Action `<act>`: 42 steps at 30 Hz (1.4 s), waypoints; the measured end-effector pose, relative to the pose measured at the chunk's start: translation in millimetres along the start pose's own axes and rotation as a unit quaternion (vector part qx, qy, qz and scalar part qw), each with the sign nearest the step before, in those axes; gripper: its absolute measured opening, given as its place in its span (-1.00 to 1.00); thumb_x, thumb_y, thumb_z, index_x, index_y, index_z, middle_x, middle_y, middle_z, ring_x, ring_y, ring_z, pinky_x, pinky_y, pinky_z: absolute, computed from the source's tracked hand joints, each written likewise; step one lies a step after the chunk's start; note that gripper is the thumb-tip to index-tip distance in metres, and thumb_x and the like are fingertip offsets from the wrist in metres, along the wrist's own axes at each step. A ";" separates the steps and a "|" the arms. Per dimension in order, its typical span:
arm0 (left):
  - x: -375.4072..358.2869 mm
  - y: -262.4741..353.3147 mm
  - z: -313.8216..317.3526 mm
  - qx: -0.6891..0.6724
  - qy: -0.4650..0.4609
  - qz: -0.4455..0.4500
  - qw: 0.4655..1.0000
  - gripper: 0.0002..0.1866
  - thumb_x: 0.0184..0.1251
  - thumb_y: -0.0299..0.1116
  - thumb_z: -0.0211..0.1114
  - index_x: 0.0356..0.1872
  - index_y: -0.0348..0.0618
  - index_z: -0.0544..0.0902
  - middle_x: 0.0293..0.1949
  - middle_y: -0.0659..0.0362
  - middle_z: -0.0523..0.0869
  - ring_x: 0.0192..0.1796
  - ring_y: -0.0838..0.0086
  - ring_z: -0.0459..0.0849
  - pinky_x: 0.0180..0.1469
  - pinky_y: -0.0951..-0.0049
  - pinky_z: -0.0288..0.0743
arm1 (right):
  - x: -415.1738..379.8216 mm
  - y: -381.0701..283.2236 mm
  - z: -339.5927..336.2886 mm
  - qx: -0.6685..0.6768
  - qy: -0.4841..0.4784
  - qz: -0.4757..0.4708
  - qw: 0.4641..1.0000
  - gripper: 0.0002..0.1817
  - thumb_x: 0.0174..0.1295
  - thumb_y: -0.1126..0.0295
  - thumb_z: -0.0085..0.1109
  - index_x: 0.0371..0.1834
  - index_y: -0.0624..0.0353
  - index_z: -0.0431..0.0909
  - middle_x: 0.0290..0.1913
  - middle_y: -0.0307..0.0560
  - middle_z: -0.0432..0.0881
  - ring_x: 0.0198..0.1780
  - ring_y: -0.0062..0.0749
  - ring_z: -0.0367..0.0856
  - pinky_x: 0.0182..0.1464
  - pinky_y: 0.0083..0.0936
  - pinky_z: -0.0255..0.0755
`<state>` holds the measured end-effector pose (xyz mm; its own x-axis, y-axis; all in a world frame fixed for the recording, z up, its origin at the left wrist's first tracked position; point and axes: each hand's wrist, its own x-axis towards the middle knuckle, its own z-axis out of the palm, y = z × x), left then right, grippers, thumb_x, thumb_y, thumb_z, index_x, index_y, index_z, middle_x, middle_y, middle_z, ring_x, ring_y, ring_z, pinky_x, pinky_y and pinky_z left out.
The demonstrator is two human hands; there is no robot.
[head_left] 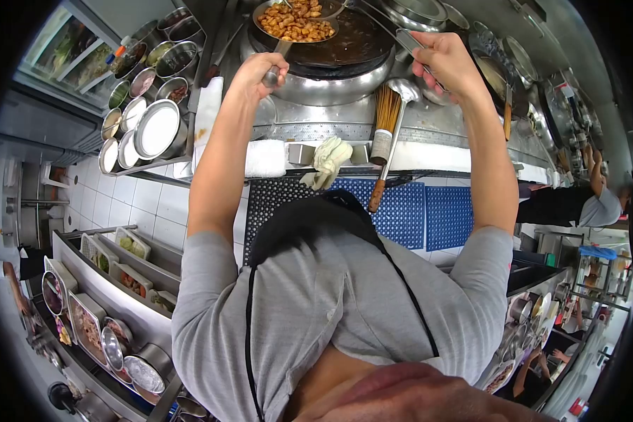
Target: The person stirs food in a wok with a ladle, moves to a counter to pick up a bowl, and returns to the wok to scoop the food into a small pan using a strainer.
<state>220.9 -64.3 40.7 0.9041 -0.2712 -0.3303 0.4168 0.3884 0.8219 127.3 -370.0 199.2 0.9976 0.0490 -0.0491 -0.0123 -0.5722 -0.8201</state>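
My left hand (261,73) is closed around the handle of a round metal strainer (284,46), which is heaped with browned fried pieces (297,21). The strainer is over the left side of a large dark wok (352,53). My right hand (443,63) grips a long-handled metal utensil (406,41). Its thin handle slants up and left toward the wok, and I cannot make out its head clearly. Between my arms, a bamboo wok brush (385,123) and a wooden-handled ladle (392,141) lean on the stove front.
A crumpled pale cloth (329,158) hangs on the stove's front rail, beside a folded white towel (265,157). Several metal pots and bowls (158,130) stand at left. Behind me is a counter with food trays (88,320). Other people (577,204) work at right.
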 end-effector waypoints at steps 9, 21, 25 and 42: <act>-2.0 -7.9 -11.6 -0.065 -0.025 0.003 0.998 -0.92 0.09 -0.68 0.17 -0.43 -0.34 0.45 -0.51 0.04 0.55 -0.59 0.48 0.53 -0.61 0.55 0.45 | -4.5 -19.6 6.7 -0.176 0.045 -0.045 0.982 -0.47 0.26 0.48 -0.01 0.36 0.18 0.40 -0.62 -0.23 0.53 -0.68 -0.64 0.39 -0.63 -0.60 0.30; -4.7 -19.8 -19.7 -0.072 -0.057 0.060 0.994 -0.67 0.12 -0.69 0.16 -0.08 -0.29 0.34 -0.38 0.00 0.57 -0.56 0.55 0.52 -0.61 0.59 0.38 | 6.1 19.4 -7.2 -0.320 0.153 -0.177 0.918 -0.53 0.21 0.42 0.08 0.24 0.08 0.55 -0.65 -0.15 0.54 -0.56 -0.52 0.52 -0.35 -0.45 0.40; -10.2 -16.8 -20.3 -0.074 -0.067 0.059 0.993 -0.61 0.11 -0.69 0.18 -0.03 -0.30 0.32 -0.37 -0.02 0.58 -0.56 0.54 0.52 -0.62 0.60 0.37 | -2.4 8.1 -8.5 -0.238 0.156 -0.101 0.953 -0.53 0.21 0.41 0.07 0.24 0.10 0.55 -0.64 -0.14 0.56 -0.59 -0.52 0.49 -0.40 -0.48 0.38; -36.6 61.0 -15.3 -0.050 -0.140 0.039 0.988 -0.59 0.18 -0.66 0.13 0.07 -0.50 0.32 -0.26 -0.09 0.54 -0.48 0.57 0.47 -0.58 0.64 0.42 | 78.6 112.5 -32.0 0.073 0.030 0.216 0.973 -0.90 0.17 0.55 -0.02 -0.25 0.27 0.43 -0.53 -0.11 0.59 -0.66 -0.63 0.40 -0.72 -0.62 0.20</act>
<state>214.7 -17.2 95.9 0.8780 -0.4645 -0.1156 0.3674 0.4992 0.7847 206.6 -456.7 121.4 0.8992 -0.2216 -0.3773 -0.4369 -0.4063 -0.8025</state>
